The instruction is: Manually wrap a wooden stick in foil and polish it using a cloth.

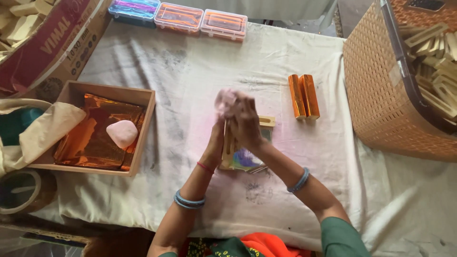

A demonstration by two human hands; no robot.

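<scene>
While your left hand (216, 143) steadies the wooden block (238, 147) upright over the desk (200, 76), your right hand (245, 121), closed on a pink cloth (224, 100), rubs it near 2 foil-wrapped blocks (303, 96).

Soft even daylight, motion-blurred hands (238, 121)

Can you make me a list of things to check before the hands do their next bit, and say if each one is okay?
1. Both hands meet at the wooden piece: ok.
2. What the left hand and right hand pinch, and how firm the grip is: cannot tell, blurred.
3. Shiny foil sheet lies under the hands: ok.
4. Two orange-wrapped blocks sit apart from the hands: ok.
5. Tray holds orange foil with a pink stone on top: ok.
</scene>
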